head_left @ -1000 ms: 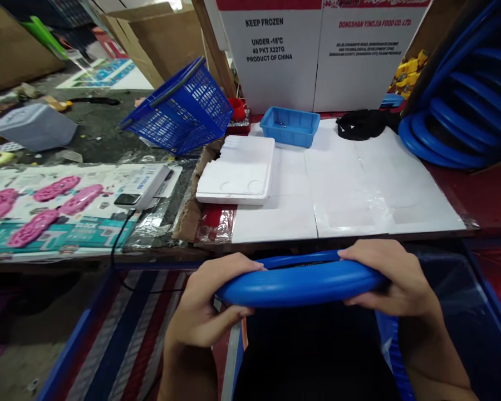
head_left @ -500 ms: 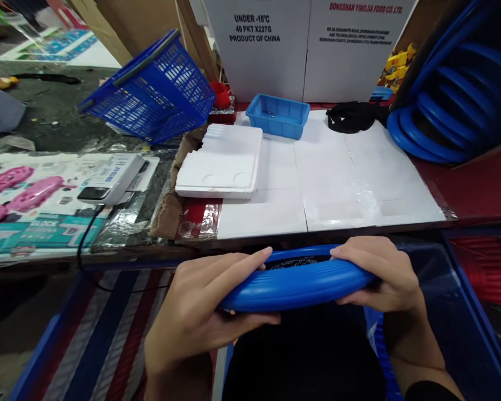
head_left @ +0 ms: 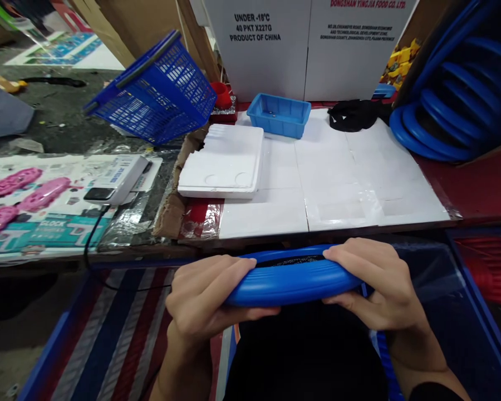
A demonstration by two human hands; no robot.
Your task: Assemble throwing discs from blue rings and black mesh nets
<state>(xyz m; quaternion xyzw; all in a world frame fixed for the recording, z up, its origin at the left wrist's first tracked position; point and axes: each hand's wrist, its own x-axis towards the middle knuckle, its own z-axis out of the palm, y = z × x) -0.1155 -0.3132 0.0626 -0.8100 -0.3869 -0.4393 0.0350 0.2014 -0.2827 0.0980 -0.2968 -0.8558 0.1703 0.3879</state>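
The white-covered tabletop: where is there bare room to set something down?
The widest bare patch is the white sheeting beyond the held blue ring, between the foam slab on the left and the stacked blue rings on the right, with the blue tray and black bundle behind. It's crowded farther left: pink pieces, a white device and a tilted blue basket.

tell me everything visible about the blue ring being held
The glossy, rounded blue ring looks like plastic, with fine grooves along its wall and black mesh-like material in its opening. It appears nearly edge-on before the white-covered table, bare left hand and right hand gripping and partly hiding opposite ends.
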